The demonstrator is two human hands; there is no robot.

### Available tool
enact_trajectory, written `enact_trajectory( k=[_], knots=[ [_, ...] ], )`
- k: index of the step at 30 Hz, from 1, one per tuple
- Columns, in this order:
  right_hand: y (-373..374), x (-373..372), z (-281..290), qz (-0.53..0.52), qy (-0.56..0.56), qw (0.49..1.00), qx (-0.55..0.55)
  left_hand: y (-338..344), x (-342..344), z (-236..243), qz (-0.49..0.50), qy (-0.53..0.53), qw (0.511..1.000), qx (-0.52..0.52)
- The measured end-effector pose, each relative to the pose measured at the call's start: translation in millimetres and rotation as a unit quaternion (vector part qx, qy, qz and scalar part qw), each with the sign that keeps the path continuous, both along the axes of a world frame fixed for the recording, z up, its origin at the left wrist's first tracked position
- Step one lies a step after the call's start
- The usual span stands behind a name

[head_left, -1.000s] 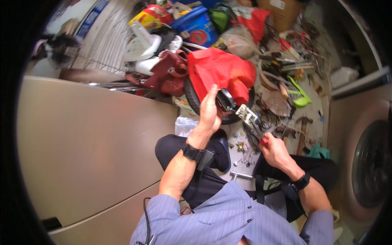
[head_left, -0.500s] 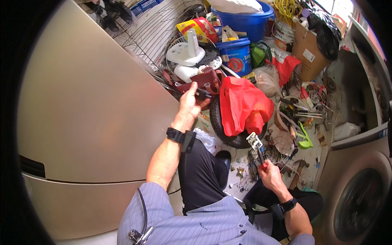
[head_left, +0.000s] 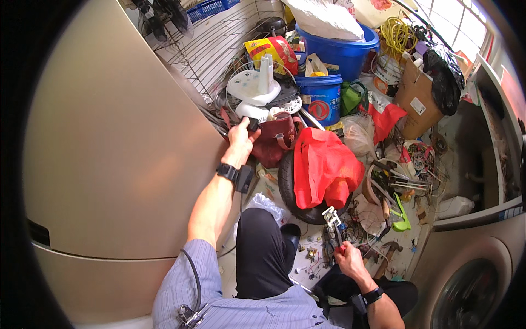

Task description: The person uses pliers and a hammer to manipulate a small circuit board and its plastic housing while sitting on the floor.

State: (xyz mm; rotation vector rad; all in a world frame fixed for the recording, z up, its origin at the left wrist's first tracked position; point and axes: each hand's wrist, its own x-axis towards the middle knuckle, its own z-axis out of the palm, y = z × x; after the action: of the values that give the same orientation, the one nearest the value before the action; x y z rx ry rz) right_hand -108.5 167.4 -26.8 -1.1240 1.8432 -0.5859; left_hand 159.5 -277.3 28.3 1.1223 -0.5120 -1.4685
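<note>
My left hand (head_left: 240,143) reaches forward and is closed on a small black block-like object (head_left: 253,124), its kind unclear. Just right of these fingers lies a maroon bag (head_left: 268,143) with handles. My right hand (head_left: 352,261) is wrapped round the red grips of a pair of pliers (head_left: 338,237). At the tool's far end is a pale, metal-looking bracket-like piece (head_left: 331,216), apparently in the jaws. Right behind that piece, a red cloth bag (head_left: 326,170) lies over a black tyre (head_left: 286,189).
A steel-coloured cabinet or fridge (head_left: 120,153) stands at left, a front-loading washing machine (head_left: 476,279) at right. Blue buckets (head_left: 320,98), white fan parts (head_left: 257,88) and a cardboard box (head_left: 419,101) crowd the back. A hammer (head_left: 390,252) and loose wires lie near my right hand.
My left hand has moved left off the maroon bag, which now sits lower, and a black object shows in its fingers. The right hand still holds the pliers. The view has shifted slightly.
</note>
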Motion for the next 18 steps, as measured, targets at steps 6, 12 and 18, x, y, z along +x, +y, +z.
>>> enact_trajectory(
  k=[6, 12, 18],
  knots=[
    [2, 1, -5, 0.019, 0.045, 0.999, -0.02, -146, -8, 61, -0.009, -0.07, 0.988, -0.134],
    [-1, 13, 5, 0.073, 0.042, 0.996, -0.024, -132, 8, 19, 0.032, -0.235, 0.961, -0.139],
    [5, 8, 13, 0.037, 0.012, 0.998, -0.04, -18, -41, 16, -0.161, -0.136, 0.975, -0.073]
  ],
)
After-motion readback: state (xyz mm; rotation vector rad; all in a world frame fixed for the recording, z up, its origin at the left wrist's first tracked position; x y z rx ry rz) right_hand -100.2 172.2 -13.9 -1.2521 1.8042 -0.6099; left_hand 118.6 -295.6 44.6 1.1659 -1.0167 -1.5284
